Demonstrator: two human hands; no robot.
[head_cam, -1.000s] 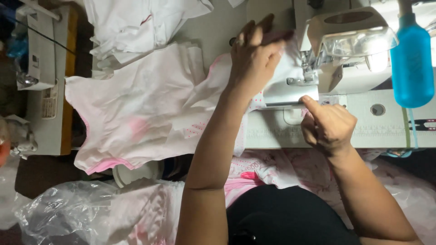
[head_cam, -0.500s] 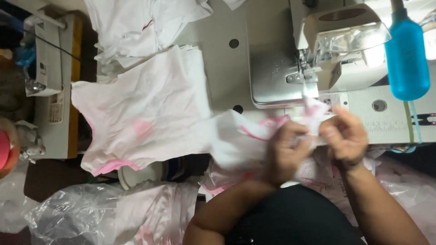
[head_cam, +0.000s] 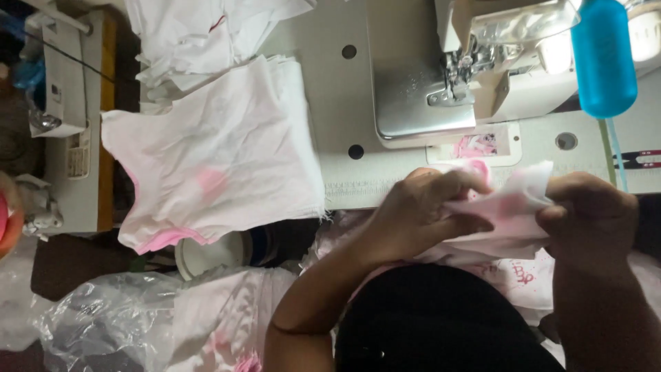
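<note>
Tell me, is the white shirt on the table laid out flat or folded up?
Spread flat. The white shirt lies open on the table, its sleeve and hem showing, and its pink-trimmed end hangs over the near edge.

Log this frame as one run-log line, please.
left hand: grips pink-white fabric piece | right hand: grips same piece | sewing machine: behind, untouched

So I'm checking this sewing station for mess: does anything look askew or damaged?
Mostly no. The stack of white garments hangs over the table's near edge, its right edge frayed with loose threads. Both hands, left hand and right hand, pinch a small pink-and-white fabric piece. Nothing looks spilled.
</note>
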